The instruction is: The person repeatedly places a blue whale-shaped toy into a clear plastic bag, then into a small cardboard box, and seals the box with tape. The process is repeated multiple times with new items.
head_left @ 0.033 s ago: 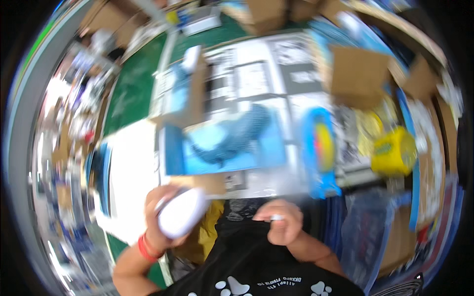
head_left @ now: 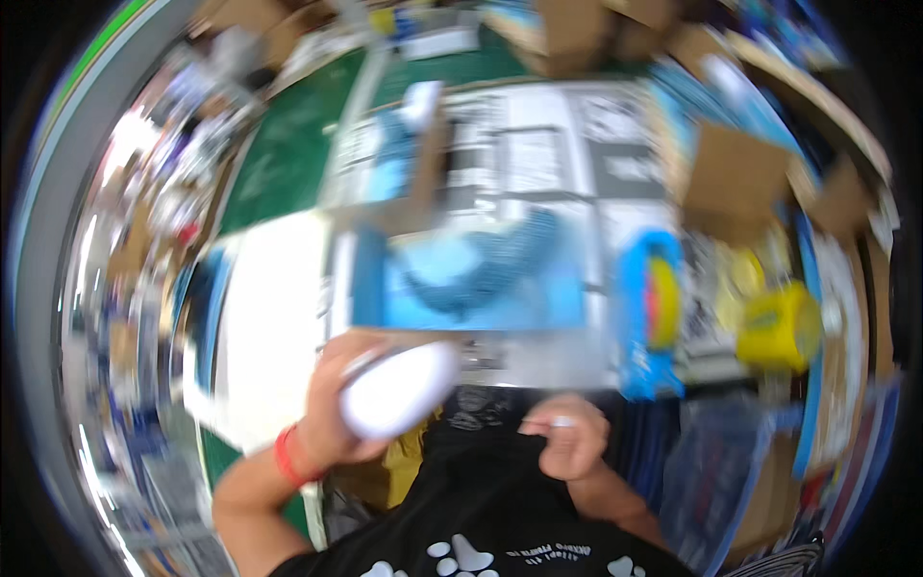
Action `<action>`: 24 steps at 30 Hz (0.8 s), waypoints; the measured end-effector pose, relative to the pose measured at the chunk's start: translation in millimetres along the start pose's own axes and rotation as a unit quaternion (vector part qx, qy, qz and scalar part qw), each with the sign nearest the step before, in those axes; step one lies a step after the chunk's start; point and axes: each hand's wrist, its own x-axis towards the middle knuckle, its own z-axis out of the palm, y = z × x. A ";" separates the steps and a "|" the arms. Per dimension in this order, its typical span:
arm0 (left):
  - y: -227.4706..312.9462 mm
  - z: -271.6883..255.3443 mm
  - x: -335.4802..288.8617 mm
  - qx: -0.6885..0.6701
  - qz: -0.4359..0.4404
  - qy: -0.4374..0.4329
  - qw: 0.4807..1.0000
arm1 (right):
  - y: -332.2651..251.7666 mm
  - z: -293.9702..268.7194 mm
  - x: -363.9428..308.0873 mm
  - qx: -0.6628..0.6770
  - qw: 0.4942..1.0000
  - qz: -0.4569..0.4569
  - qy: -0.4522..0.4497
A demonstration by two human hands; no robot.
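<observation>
My left hand (head_left: 338, 399), with a red band at the wrist, is closed around a smooth white oval object (head_left: 402, 389) with a grey edge; blur hides its exact kind. It is held up near the front edge of the table. My right hand (head_left: 567, 438) is in front of my black shirt with its fingers curled together. A small white bit (head_left: 561, 421) shows at those fingers, too small to name. Beyond both hands lies an open blue box (head_left: 538, 313) with a blue textured wrap (head_left: 490, 264) in it.
A blue tape dispenser (head_left: 635, 317) with a yellow and pink roll stands right of the box. Farther right are a yellow roll (head_left: 779, 327) and an open cardboard box (head_left: 735, 178). A white sheet-like stack (head_left: 274, 317) lies at the left, beside a green surface (head_left: 298, 144).
The table and its contents have shifted right in the picture. My left hand, with the white object, appears slightly farther right and higher; its grip looks the same. My right hand stays curled.
</observation>
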 end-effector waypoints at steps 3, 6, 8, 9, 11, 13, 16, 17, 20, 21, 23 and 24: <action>-17.2 16.3 23.5 -0.040 0.037 0.079 0.995 | 17.8 7.2 -24.7 -0.043 0.998 0.042 -0.004; -26.6 50.6 60.5 -0.148 0.040 0.097 0.983 | 44.6 -4.0 -38.6 -0.093 0.990 0.110 0.005; -36.9 75.0 78.5 -0.168 0.028 0.038 0.985 | 61.6 -13.9 -39.4 -0.129 0.982 0.136 0.022; -40.3 82.5 85.8 -0.168 0.014 -0.019 0.985 | 55.7 -12.4 -29.6 -0.146 0.977 0.154 0.014; -41.5 87.7 102.2 -0.173 -0.002 -0.144 0.974 | 60.9 -15.8 -27.9 -0.131 0.971 0.193 0.045; -46.8 87.1 112.8 -0.164 0.026 -0.205 0.965 | 64.8 -18.6 -26.7 -0.148 0.968 0.193 0.057; -56.5 103.8 118.9 -0.200 0.073 -0.249 0.945 | 79.3 -28.3 -34.7 -0.155 0.966 0.189 0.085; -62.5 112.5 113.8 -0.256 0.095 -0.244 0.930 | 76.7 -25.5 -26.9 -0.186 0.974 0.123 0.044; -57.9 100.2 117.2 -0.238 0.055 -0.251 0.937 | 72.0 -26.4 -20.8 -0.277 0.957 0.081 -0.021; -58.5 94.7 123.1 -0.222 0.045 -0.285 0.931 | 66.6 -23.7 -12.4 -0.256 0.962 0.095 -0.023; -53.5 88.1 135.0 -0.206 0.025 -0.339 0.918 | 54.3 -20.2 0.8 -0.213 0.969 0.123 -0.016; -49.8 86.8 138.3 -0.221 0.012 -0.340 0.914 | 54.6 -20.4 0.3 -0.192 0.973 0.127 -0.008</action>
